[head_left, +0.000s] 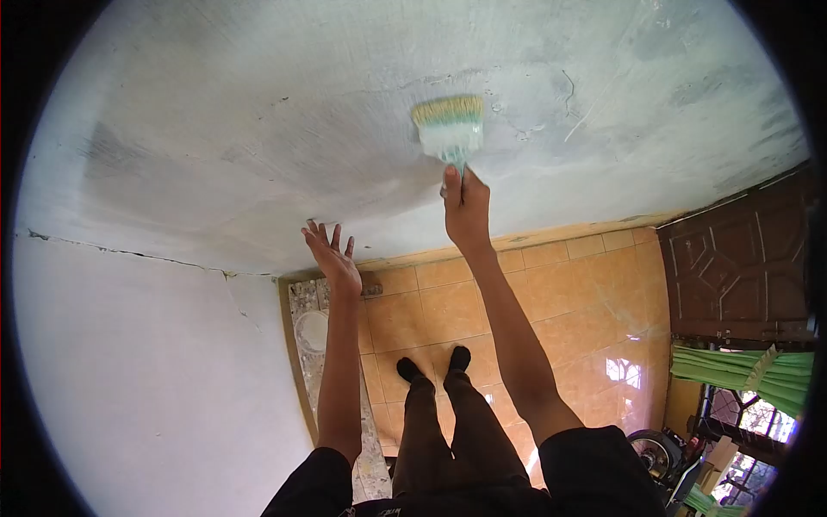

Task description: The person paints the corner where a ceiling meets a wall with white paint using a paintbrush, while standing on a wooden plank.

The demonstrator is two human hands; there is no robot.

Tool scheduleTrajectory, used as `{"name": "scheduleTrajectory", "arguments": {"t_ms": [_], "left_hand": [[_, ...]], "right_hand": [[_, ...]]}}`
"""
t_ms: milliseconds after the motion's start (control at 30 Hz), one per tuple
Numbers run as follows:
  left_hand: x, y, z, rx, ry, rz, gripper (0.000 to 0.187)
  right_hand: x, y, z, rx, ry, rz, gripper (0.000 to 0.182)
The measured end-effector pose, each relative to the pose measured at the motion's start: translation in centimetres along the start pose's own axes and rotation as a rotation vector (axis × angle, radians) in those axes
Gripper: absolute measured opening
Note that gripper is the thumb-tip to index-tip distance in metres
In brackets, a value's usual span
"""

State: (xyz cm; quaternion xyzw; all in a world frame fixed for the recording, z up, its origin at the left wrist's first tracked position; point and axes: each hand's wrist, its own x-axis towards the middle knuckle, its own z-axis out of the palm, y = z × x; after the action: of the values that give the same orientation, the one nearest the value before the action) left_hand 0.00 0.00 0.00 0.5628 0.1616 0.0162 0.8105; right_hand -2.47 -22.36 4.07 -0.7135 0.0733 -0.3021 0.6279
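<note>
**Head view: brush held against a grey wall surface**

The right hand, at centre frame, is clamped around the handle of a wide paintbrush. The brush stands above the hand in the upper centre of the frame, its pale yellow bristles pressed to the grey, streaked wall that fills the upper half of the picture. The left hand, left of centre, has its fingers spread apart and holds nothing; its fingertips lie at the lower edge of the grey surface, though contact cannot be confirmed. Both arms enter from the bottom of the frame in dark sleeves. Between them, at lower centre, the person's dark-trousered legs and feet stand on an orange tiled floor. A white, cracked wall occupies the lower left. Beside it, a pale round container rests on a spattered strip of floor. A brown carved door appears at the right, with green fabric below it.
</note>
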Motion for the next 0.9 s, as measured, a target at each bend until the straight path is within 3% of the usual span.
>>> {"name": "scheduleTrajectory", "arguments": {"t_ms": [133, 267, 400, 467, 633, 767, 900], "left_hand": [[-0.4, -1.8, 2.0, -0.067, 0.000, -0.024, 0.088], [-0.1, -2.2, 1.6, -0.075, -0.022, -0.027, 0.088], [0.0, -2.9, 1.5, -0.046, -0.036, -0.002, 0.087], [-0.2, -2.7, 2.0, -0.051, -0.015, -0.011, 0.087], [-0.3, -2.6, 2.3, -0.051, -0.006, -0.015, 0.086], [0.2, -3.0, 1.4, -0.039, -0.036, -0.007, 0.085], [-0.1, -3.3, 2.0, -0.012, -0.021, -0.007, 0.083]], "right_hand": [[-3.6, 6.0, -2.5, -0.049, -0.030, 0.122, 0.037], [-6.8, 6.1, -4.0, -0.016, 0.013, 0.232, 0.043], [-2.4, 1.9, -2.3, -0.001, 0.010, 0.001, 0.041], [-0.8, 2.7, -1.4, -0.074, 0.011, -0.002, 0.040], [-5.0, 11.0, -1.9, -0.119, 0.034, 0.117, 0.042], [-6.4, 8.8, -3.0, -0.060, 0.069, 0.145, 0.042], [-0.9, 2.9, -1.5, -0.092, 0.064, -0.027, 0.041]]}}
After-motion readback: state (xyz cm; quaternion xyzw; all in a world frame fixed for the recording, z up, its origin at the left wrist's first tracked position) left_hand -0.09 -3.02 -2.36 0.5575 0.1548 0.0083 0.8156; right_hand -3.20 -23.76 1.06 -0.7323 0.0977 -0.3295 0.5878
